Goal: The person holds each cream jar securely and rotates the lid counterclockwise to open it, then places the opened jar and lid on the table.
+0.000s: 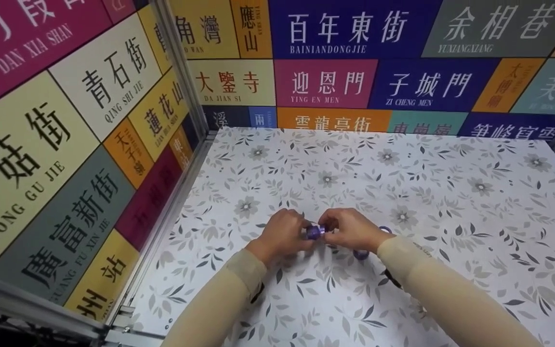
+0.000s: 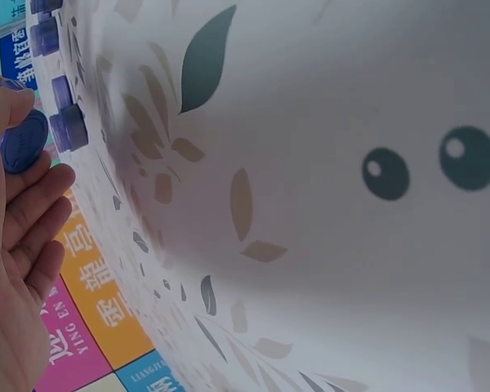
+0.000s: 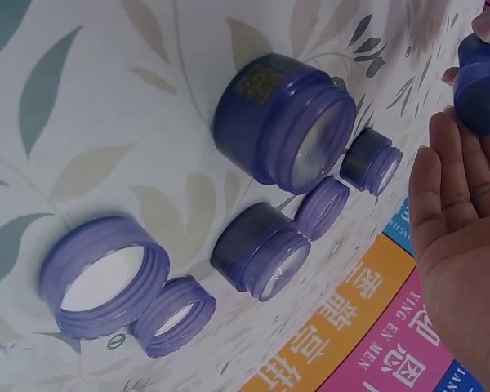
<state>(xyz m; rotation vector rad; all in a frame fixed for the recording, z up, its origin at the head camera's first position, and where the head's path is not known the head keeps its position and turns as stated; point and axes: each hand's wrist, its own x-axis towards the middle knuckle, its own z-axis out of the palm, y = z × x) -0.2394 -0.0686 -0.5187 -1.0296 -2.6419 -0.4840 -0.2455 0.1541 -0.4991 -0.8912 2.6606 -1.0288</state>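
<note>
Both hands meet over the table around one small purple cosmetic jar (image 1: 314,233). The left hand (image 1: 284,231) pinches its left end. In the left wrist view, a round flat purple face (image 2: 24,142) shows between that hand's thumb and fingers. From the other side, the right hand (image 1: 350,229) holds the jar's right end between thumb and fingers; the lighter purple part lies by these fingertips. The right wrist view has the held jar (image 3: 482,86) at its right edge, partly cut off. Whether a lid is on it, I cannot tell.
Beside the right forearm lie open purple jars on their sides, a large one (image 3: 265,118), a middle one (image 3: 249,241) and a small one (image 3: 361,159). Loose purple lids (image 3: 53,273) are among them. A flowered cloth (image 1: 325,159) covers the table; printed panels (image 1: 325,84) stand behind and left.
</note>
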